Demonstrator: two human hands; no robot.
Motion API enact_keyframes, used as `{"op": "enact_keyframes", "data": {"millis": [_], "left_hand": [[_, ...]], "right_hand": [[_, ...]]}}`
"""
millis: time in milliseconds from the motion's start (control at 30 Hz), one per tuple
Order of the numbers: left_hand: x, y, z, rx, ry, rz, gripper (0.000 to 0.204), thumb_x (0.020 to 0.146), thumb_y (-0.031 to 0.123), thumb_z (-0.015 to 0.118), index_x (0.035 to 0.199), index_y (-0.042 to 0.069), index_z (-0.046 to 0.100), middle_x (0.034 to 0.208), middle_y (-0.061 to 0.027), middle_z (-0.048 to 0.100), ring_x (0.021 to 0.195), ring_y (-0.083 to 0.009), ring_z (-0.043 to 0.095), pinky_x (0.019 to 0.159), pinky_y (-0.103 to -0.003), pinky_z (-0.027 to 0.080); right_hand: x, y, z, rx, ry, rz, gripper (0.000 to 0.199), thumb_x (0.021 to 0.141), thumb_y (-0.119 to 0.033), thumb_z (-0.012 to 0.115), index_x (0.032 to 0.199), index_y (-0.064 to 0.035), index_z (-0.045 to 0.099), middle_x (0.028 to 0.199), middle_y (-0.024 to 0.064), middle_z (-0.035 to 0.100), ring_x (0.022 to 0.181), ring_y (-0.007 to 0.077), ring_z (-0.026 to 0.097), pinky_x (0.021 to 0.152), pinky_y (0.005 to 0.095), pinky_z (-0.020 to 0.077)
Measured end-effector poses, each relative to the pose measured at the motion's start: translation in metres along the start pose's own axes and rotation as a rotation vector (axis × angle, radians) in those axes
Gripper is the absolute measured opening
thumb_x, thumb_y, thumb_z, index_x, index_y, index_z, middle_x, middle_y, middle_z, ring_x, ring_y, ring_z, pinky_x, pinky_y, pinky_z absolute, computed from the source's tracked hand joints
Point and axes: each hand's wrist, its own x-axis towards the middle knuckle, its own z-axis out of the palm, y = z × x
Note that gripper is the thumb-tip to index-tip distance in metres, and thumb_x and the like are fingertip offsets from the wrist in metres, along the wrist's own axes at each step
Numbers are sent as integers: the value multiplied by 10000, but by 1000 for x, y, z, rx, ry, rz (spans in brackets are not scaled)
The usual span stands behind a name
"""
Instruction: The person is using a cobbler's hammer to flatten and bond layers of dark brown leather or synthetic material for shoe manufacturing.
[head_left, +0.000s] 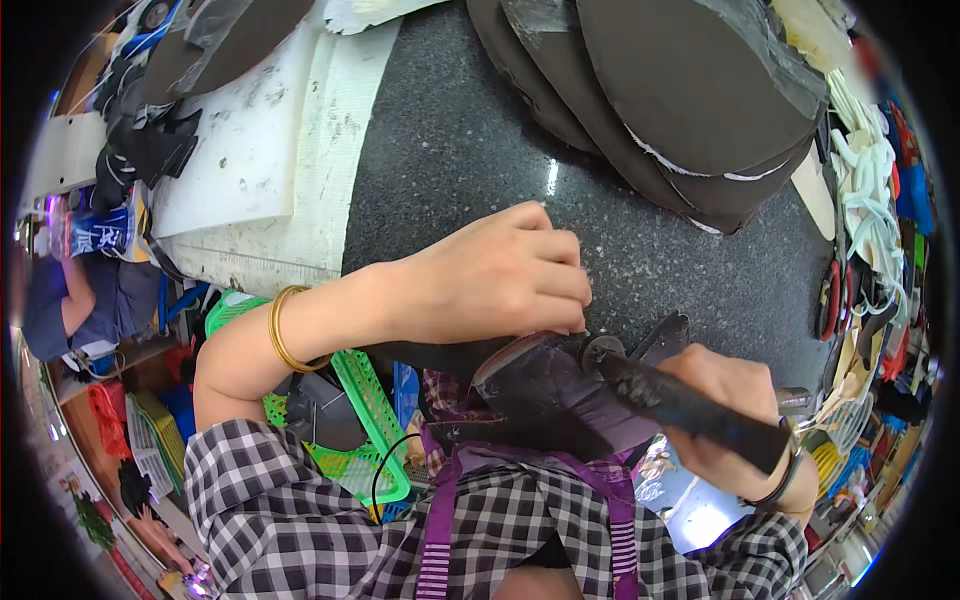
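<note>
My left hand (500,270) is closed above the near edge of the dark stone slab (430,130), fingers curled down. Its fingertips meet the upper edge of a dark, flexible piece of material (550,390) that hangs at the slab's edge in front of my apron; what the fingertips pinch is partly hidden. My right hand (725,410) grips what looks like a hammer (690,400) with a thick dark handle. The round metal end of the hammer lies beside the piece, close to my left fingers.
Dark brown rounded panels (700,90) lie stacked at the slab's far right. A white board (240,150) is at left. Below it stands a green basket (370,410) with dark pieces. Red-handled scissors (828,300) and white strips (865,190) lie along the right. Another person (90,300) sits at far left.
</note>
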Motion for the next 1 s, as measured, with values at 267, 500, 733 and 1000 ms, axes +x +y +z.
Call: {"op": "enact_keyframes", "data": {"millis": [267,500,733,1000], "left_hand": [[5,12,-1,188,8,7,166,730,171,680,878,97,676,940,12,631,854,-163,578,692,-329,423],[-8,20,14,73,164,-144,156,703,177,687,847,118,677,937,36,640,781,-153,565,692,-334,382],[-2,45,3,410,-61,-111,188,669,184,681,847,124,690,936,24,637,777,-156,574,688,-352,382],[-11,53,33,149,319,-352,291,621,140,684,908,97,704,914,-13,642,799,-178,594,682,-322,417]], "right_hand": [[24,-20,-14,-20,5,153,176,716,43,684,850,6,577,712,131,580,593,310,607,532,376,458],[23,-16,-12,-78,-7,170,154,737,-13,682,824,-9,555,676,125,564,562,320,578,516,396,425],[18,-4,-3,-220,-55,34,164,748,-65,682,839,-26,552,700,113,540,591,319,561,546,403,425],[12,-23,4,-377,97,72,136,787,-177,606,800,-96,497,729,42,448,583,193,545,508,338,455]]}}
